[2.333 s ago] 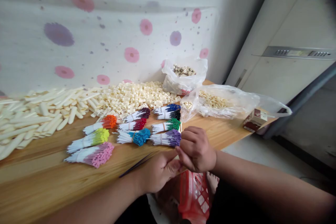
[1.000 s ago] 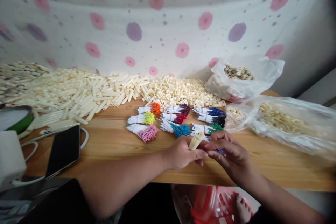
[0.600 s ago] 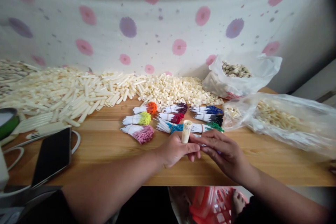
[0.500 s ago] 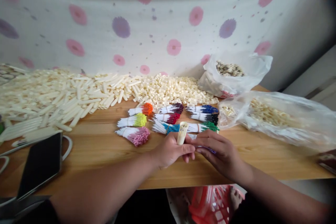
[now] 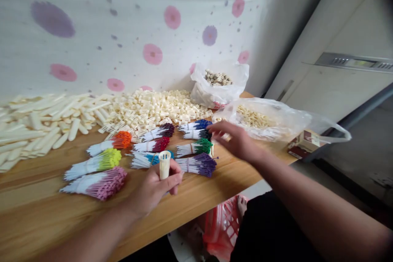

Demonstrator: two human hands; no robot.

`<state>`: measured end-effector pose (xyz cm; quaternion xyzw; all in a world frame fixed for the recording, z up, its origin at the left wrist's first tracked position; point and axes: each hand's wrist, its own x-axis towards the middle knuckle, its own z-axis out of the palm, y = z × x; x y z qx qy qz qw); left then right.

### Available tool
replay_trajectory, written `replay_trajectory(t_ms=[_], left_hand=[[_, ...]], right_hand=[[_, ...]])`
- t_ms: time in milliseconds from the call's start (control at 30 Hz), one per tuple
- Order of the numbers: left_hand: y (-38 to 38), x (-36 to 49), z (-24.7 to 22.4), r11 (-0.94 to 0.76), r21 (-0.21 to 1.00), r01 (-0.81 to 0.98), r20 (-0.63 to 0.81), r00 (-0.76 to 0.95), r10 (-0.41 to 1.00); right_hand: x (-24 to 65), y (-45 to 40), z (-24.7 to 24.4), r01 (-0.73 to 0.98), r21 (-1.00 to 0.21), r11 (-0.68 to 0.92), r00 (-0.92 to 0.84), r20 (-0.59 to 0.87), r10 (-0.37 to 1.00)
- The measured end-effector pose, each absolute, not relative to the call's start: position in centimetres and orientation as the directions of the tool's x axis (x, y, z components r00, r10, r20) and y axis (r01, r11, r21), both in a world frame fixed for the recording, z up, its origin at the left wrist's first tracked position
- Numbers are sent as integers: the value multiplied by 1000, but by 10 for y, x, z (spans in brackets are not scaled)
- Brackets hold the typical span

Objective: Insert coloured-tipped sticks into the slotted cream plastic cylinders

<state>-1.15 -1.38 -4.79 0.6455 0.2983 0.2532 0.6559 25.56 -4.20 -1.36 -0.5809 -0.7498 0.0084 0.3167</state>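
Observation:
My left hand (image 5: 156,186) is closed around a cream plastic pen tube (image 5: 164,168), held upright with slots around its open top. Out to the right, my right hand (image 5: 231,139) reaches over the table with its fingers apart and nothing visible in them. It is near small cream pieces by the clear bag. Banded bundles of thin white pen refills lie around the left hand: purple (image 5: 199,164), green (image 5: 195,147), blue-tipped (image 5: 152,158), red (image 5: 152,144), orange (image 5: 110,142), yellow (image 5: 93,163) and pink (image 5: 96,183). The black bundle (image 5: 195,134) is partly behind the right fingertips.
Slotted cream pieces (image 5: 153,108) and long cream barrels (image 5: 46,127) are heaped along the wall. At the back right stand a white bag (image 5: 204,92) of grey-tipped pieces and a clear bag (image 5: 282,120). A small box (image 5: 307,143) sits by the table's right end; below is a red basket (image 5: 219,227).
My right hand has left the left hand and moved right, toward the clear bag. The view has turned right, showing the box and white cabinet. The left hand still holds the tube.

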Motion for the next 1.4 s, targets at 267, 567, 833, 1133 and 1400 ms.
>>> replay_trajectory(t_ms=[267,567,833,1133,1400], left_hand=[[-12,-8,-54,72,996,54,-90,665,742],[-11,-6,-51,84,995,-57,-27,652,758],[-13,-10,-45,-57,982,-179,165,676,718],[-16,-13,-50,162,955,-250,65,707,704],[-18,-6,-48,275,923,-269,-73,579,812]], right_hand=[[419,-12,-40,889,-175,-423,451,182,873],[405,-7,-39,901,-105,-421,433,257,864],[234,-57,3,585,-671,457,-267,373,889],[169,-64,-20,576,-485,658,-360,572,737],[166,-62,-28,467,-464,752,-367,673,643]])
